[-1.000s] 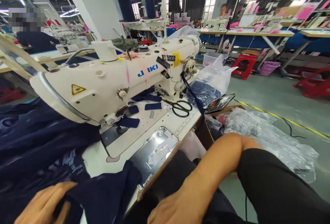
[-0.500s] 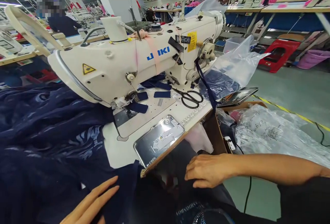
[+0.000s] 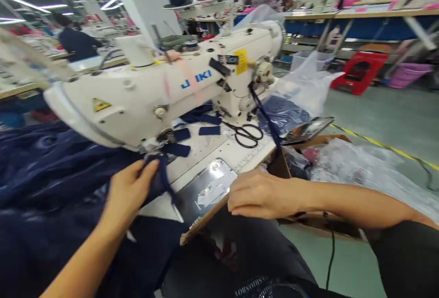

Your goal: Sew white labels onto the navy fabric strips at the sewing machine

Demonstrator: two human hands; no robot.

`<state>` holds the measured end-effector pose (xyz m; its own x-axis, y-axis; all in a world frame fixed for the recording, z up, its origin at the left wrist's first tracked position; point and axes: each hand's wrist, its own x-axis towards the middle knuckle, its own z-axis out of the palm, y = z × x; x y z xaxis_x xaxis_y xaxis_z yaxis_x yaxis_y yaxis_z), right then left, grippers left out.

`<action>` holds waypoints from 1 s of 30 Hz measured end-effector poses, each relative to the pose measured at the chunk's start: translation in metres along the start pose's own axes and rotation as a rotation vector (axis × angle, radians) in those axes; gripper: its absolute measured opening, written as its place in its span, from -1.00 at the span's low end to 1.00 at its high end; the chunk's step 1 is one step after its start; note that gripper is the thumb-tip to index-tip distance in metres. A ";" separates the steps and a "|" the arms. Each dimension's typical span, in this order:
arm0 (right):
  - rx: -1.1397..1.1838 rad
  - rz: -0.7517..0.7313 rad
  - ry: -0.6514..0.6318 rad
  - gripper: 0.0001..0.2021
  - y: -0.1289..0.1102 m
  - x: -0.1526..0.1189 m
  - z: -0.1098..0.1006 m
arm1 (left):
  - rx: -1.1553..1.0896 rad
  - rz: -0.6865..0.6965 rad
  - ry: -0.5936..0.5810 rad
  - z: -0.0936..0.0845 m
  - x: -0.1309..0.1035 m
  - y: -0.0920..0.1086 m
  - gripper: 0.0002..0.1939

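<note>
The left hand pinches navy cloth just below the machine's needle end. The right hand, farther off, curls by the surface's edge; its grip I cannot tell.

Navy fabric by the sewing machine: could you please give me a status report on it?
Left hand pinching navy fabric by sewing machine; right hand at table edge, grip unclear; navy strips, scissors lying nearby.

Rumpled navy fabric lies beside the white sewing machine, 1 part raised in a fold.
</note>
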<state>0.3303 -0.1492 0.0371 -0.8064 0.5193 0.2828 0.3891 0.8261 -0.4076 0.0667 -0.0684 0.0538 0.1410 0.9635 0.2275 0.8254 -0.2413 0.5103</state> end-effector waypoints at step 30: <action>0.470 0.264 -0.043 -0.87 0.030 0.099 0.012 | -0.069 0.222 0.183 0.012 -0.022 -0.044 -0.76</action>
<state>0.2571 -0.0760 0.0424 -0.7291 0.6789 0.0863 0.3478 0.4762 -0.8076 0.0337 -0.0777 0.0165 0.2073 0.8510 0.4825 0.7454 -0.4568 0.4854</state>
